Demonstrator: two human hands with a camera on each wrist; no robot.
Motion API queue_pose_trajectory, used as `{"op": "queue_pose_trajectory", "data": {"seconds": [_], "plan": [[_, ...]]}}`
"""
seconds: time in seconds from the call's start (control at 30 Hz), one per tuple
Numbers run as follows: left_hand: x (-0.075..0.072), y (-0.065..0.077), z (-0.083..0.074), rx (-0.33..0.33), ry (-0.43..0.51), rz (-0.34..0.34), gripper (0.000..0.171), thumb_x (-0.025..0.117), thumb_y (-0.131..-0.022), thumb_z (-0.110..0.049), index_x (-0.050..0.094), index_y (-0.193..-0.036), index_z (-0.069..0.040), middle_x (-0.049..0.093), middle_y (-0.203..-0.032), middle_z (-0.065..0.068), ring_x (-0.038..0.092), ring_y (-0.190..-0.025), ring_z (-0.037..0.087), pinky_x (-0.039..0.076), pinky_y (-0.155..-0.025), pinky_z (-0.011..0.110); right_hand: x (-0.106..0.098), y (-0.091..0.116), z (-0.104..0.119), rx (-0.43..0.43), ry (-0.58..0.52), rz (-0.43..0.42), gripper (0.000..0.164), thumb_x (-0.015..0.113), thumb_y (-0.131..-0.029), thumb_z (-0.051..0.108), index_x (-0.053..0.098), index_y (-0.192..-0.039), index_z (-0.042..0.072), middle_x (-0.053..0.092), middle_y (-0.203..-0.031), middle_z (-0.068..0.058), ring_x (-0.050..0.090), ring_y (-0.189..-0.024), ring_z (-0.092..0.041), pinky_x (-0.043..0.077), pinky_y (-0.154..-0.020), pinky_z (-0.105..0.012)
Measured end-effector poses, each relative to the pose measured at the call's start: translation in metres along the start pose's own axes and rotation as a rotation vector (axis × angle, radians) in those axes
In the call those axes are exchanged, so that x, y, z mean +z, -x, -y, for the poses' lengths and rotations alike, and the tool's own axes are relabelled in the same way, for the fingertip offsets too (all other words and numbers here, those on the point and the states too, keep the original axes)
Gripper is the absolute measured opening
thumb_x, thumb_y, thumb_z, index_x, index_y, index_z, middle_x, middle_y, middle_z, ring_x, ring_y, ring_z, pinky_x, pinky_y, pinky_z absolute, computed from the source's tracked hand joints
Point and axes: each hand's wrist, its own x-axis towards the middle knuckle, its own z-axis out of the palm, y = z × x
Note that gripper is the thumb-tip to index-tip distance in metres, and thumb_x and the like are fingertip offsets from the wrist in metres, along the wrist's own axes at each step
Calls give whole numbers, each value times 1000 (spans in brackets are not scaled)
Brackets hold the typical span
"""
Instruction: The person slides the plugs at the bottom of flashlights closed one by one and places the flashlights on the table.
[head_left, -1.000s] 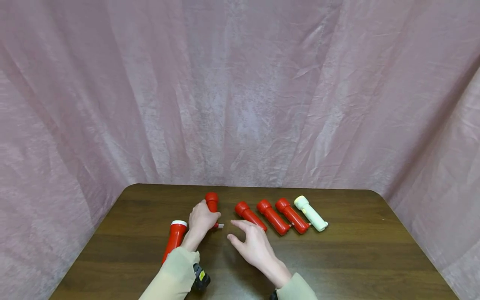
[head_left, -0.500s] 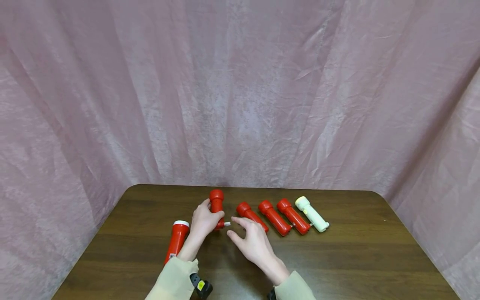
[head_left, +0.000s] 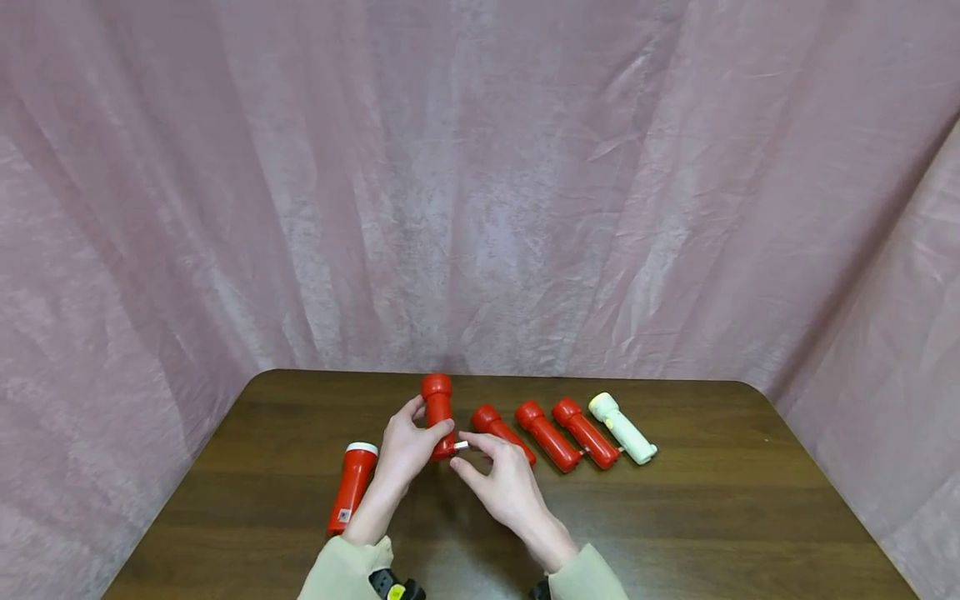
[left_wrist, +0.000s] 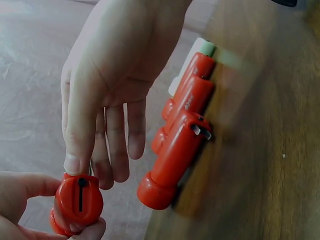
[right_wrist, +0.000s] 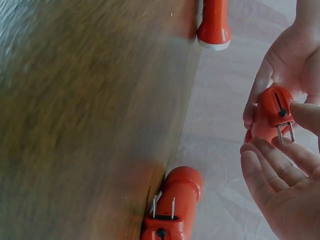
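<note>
My left hand (head_left: 405,446) grips a red flashlight (head_left: 438,407) around its body, thumb on one side and fingers on the other. The flashlight is held with its head pointing away, and its metal plug prongs (right_wrist: 285,132) stick out to the right near its tail. A black slider (right_wrist: 283,112) in a slot shows on its end. Close to the prongs is my right hand (head_left: 506,487), its index finger and thumb spread apart on either side of them. In the left wrist view the right thumb (left_wrist: 75,155) appears to touch the flashlight's edge.
Three red flashlights (head_left: 551,437) lie slanted in a row to the right, followed by a pale green flashlight (head_left: 622,429). Left of my left forearm lies another red flashlight (head_left: 352,487) with a white rim. A pink curtain (head_left: 480,208) hangs behind the wooden table (head_left: 712,500).
My left hand has moved slightly right with the red flashlight, bringing its prongs between the right thumb and index finger. The right hand has barely moved.
</note>
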Motion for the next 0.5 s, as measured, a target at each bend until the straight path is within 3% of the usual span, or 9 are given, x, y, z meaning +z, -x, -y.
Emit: {"op": "queue_pose_trajectory", "data": {"seconds": [0.27,0.4,0.5], "plan": [[-1,12,-1,-36,226,57,70,75,-92,-16,48,-154,3,61,-144,30,77,-92,22,66,-80,36,-3,4,5,-20,-68,-14,31,81,-91,13,78,-122,7,81,-116,-7,79,-99,-22,66,-84,-30],[-2,18,-3,-46,338,83,71,75,-93,-13,45,-155,3,56,-146,31,73,-85,12,65,-73,29,-7,6,8,-35,-114,-52,30,82,-89,8,79,-118,6,81,-113,-7,79,-94,-22,67,-83,-33],[-2,21,-6,-69,379,96,70,73,-96,-17,43,-157,3,53,-151,31,73,-88,13,65,-73,27,-11,8,11,-39,-133,-71,29,83,-87,6,79,-116,6,82,-111,-6,79,-91,-21,67,-83,-32]]}}
